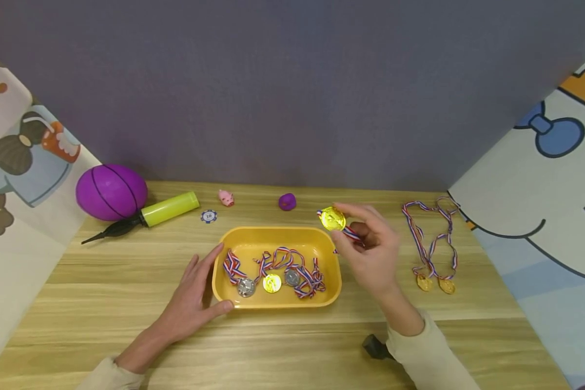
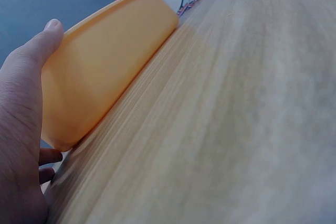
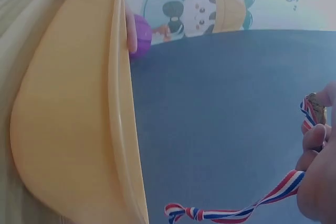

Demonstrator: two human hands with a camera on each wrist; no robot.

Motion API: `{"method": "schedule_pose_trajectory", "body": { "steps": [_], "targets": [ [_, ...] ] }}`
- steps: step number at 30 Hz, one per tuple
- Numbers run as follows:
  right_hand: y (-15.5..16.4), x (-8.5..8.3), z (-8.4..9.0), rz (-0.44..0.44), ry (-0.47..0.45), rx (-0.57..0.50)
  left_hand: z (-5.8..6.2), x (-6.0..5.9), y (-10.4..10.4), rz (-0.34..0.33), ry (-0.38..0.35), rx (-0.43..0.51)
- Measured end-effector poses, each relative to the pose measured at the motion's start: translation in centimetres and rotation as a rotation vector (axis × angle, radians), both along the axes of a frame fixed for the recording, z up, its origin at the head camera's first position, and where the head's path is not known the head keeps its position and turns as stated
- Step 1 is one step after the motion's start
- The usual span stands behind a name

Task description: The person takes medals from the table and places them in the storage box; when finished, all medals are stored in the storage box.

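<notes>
The gold medal [image 1: 332, 219] is pinched between the thumb and fingertips of the right hand [image 1: 370, 254], held up in the air just past the far right corner of the yellow tray [image 1: 278, 234]. Its striped ribbon [image 3: 252, 205] trails from under the fingers [image 3: 315, 140] and hangs loose below the hand, as the right wrist view shows. From this grip the tray's hollow lies to the left and toward the person, close by; its long axis runs left to right across the table [image 1: 127, 303]. The left hand [image 1: 195, 298], fingers relaxed and spread, rests against the tray's left end, thumb at the near corner. Inside lie more medals [image 1: 272, 283] with tangled ribbons. Well to the right of the right hand, two further medals [image 1: 435, 284] lie on the wood.
</notes>
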State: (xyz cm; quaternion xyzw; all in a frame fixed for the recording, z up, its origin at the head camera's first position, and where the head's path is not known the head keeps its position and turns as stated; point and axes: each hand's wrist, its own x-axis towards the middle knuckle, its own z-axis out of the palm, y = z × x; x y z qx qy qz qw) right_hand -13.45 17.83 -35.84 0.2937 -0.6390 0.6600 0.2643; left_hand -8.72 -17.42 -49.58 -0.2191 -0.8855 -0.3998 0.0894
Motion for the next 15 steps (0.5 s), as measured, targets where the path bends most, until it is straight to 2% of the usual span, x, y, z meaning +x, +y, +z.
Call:
{"method": "schedule_pose_trajectory", "body": {
  "steps": [8, 15],
  "targets": [
    [-2.3, 0.5, -1.3, 0.097, -0.024, -0.031, 0.0, -0.1, -0.1, -0.002, -0.007, 0.002],
    [-3.5, 0.4, -4.0, 0.078, -0.115, 0.097, 0.0, 0.0, -0.2, -0.001, -0.020, -0.002]
  ]
}}
